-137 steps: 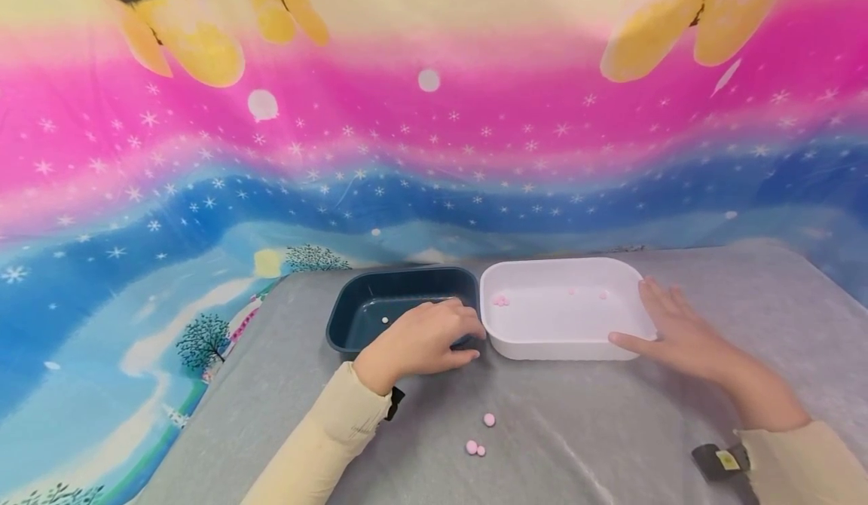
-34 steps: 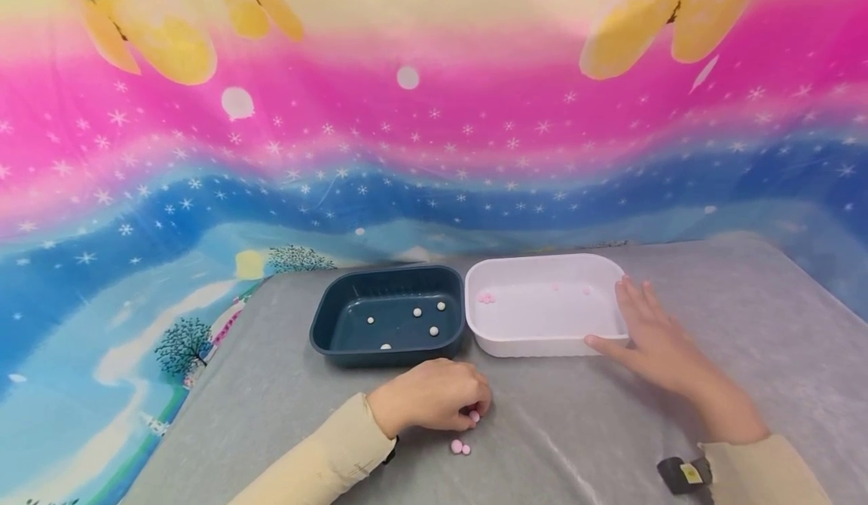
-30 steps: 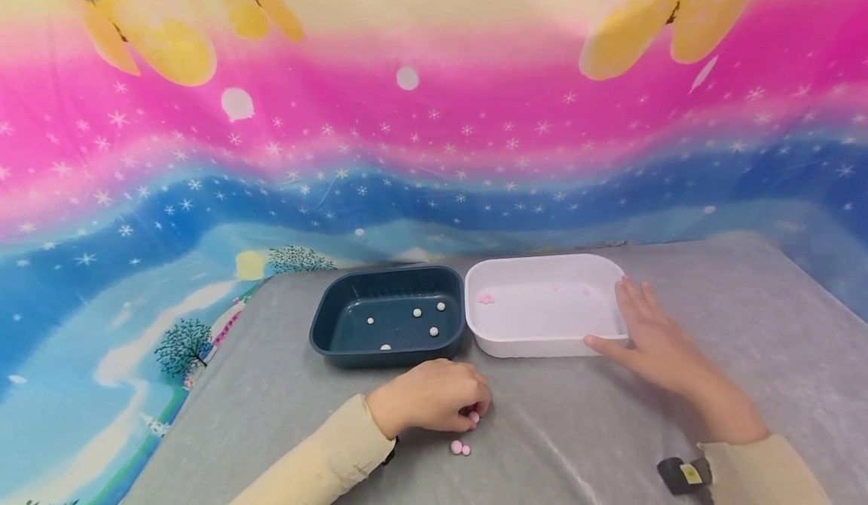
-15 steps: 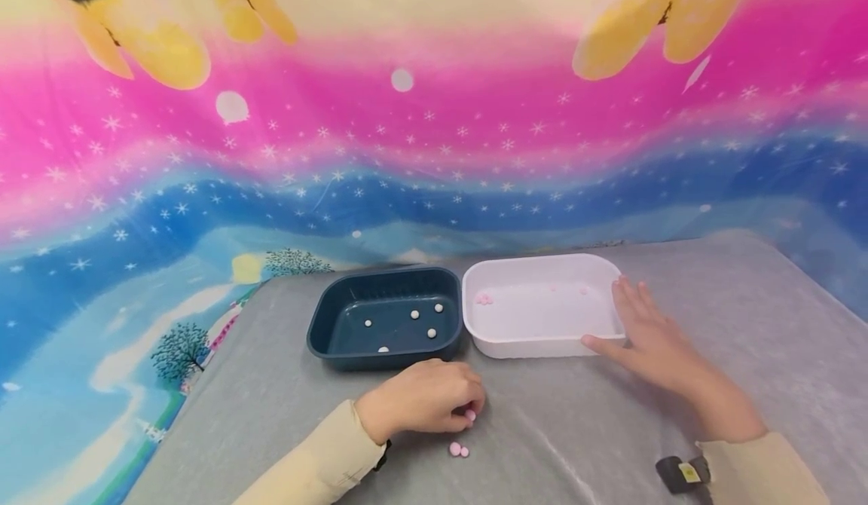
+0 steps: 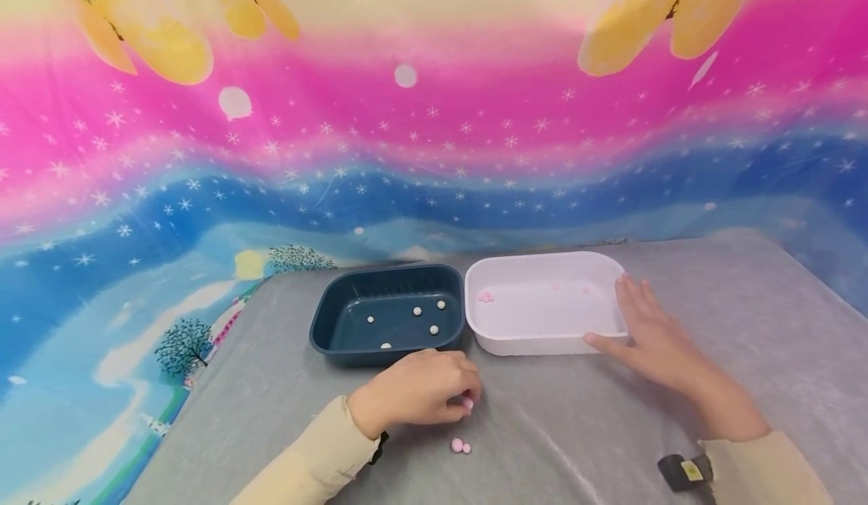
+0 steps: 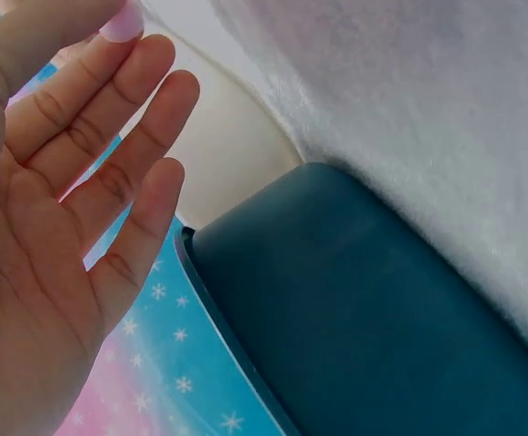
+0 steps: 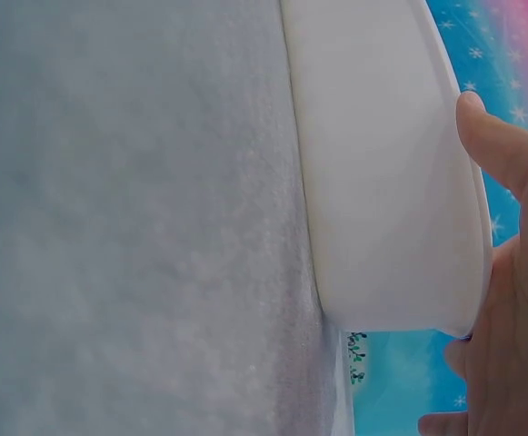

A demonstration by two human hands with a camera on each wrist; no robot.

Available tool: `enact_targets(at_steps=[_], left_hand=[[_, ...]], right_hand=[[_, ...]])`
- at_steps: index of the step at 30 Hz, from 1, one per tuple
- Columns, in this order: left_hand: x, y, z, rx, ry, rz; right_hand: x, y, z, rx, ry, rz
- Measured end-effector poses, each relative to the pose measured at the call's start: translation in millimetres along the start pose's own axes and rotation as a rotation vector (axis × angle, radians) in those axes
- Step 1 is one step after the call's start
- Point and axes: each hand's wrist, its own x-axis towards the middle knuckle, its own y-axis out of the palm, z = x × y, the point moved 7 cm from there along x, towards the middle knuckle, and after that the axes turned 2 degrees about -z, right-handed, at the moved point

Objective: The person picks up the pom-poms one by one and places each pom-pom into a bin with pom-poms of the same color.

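Note:
In the head view my left hand [image 5: 427, 388] is just in front of the dark blue tub [image 5: 380, 283], pinching a small pink ball [image 5: 468, 403] between thumb and index finger. The left wrist view shows that pink ball [image 6: 123, 23] at the fingertips, the other fingers loosely extended. Two more pink balls [image 5: 457, 445] lie together on the cloth below this hand. My right hand [image 5: 667, 350] rests against the right end of the white tub [image 5: 542, 345], fingers spread and thumb on its front rim. Several pink balls [image 5: 487, 297] lie inside the white tub.
Several white balls [image 5: 434, 330] sit scattered in the dark blue tub, which stands side by side with the white one. Grey plush cloth [image 5: 556, 430] covers the table. Behind both tubs hangs a colourful printed backdrop [image 5: 434, 181].
My left hand has come from over the dark blue tub to the cloth, taken one of three pink balls there, and lifted it slightly toward the tubs. The right hand keeps its place.

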Motion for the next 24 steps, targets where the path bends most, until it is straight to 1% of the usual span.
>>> enact_targets(at_steps=[6, 16, 24], left_hand=[[-0.2, -5.9, 5.1, 0.017, -0.022, -0.018], [1.8, -12.4, 8.5, -0.013, -0.033, -0.041], [4.5, -15.9, 8.4, 0.015, -0.039, -0.061]], right_hand=[[-1.2, -1.7, 1.8, -0.006, 0.001, 0.002], [-0.4, -1.6, 1.7, -0.023, 0.009, 0.006], [-0.4, -2.1, 3.0, -0.032, 0.005, 0.0]])
